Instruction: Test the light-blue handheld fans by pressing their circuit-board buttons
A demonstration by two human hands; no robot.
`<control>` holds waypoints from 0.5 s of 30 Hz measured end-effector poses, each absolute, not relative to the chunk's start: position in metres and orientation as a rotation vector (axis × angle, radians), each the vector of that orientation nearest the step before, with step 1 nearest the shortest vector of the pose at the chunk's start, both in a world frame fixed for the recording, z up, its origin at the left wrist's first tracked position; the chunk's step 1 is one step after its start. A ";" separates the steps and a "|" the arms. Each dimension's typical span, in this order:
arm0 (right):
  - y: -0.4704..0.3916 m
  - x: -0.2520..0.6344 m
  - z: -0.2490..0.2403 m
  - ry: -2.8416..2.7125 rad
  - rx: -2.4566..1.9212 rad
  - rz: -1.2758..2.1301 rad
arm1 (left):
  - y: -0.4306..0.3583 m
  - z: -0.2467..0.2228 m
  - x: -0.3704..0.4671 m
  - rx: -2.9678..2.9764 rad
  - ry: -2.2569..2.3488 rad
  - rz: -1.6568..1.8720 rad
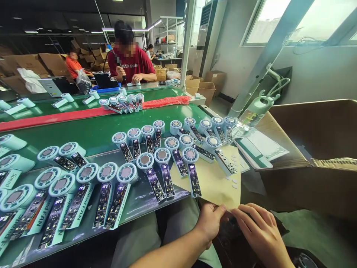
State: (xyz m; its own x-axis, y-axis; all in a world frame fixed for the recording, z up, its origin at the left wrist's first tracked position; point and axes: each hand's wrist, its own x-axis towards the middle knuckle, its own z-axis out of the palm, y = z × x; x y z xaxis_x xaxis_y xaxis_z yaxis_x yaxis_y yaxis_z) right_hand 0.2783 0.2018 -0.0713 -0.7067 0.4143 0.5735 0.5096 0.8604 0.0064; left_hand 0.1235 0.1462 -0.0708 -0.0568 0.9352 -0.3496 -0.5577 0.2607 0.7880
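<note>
Green bench (pixel 92 136) fills the head view, crowded with fan units (pixel 160 167) whose long boards run toward 6 o'clock. At 5 o'clock, a yellow sheet (pixel 214 182) overhangs the edge, corner pointing down. Left hand (pixel 210 221) pinches that corner, fingers narrow; right hand (pixel 260 229) rests palm-down beside it, fingers loosely spread, on something dark.

walls: white, window (pixel 304 18) set high at right | light: ceiling strip lights (pixel 131 29) lit, rear left dim | furniture: green bench (pixel 92 134), metal shelving (pixel 170 31) at back | cardboard boxes (pixel 41 65) stacked left rear
</note>
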 end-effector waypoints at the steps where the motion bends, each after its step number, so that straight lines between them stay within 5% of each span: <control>1: 0.202 0.280 -0.067 -2.467 -0.642 -0.236 | 0.147 -0.071 0.123 0.495 1.035 1.282; 8: 0.179 0.235 -0.016 -1.941 -1.074 0.436 | 0.107 -0.057 0.088 0.791 1.239 1.167; 15: 0.175 0.100 0.021 -2.104 -0.851 1.088 | 0.028 -0.015 0.006 1.778 1.794 1.400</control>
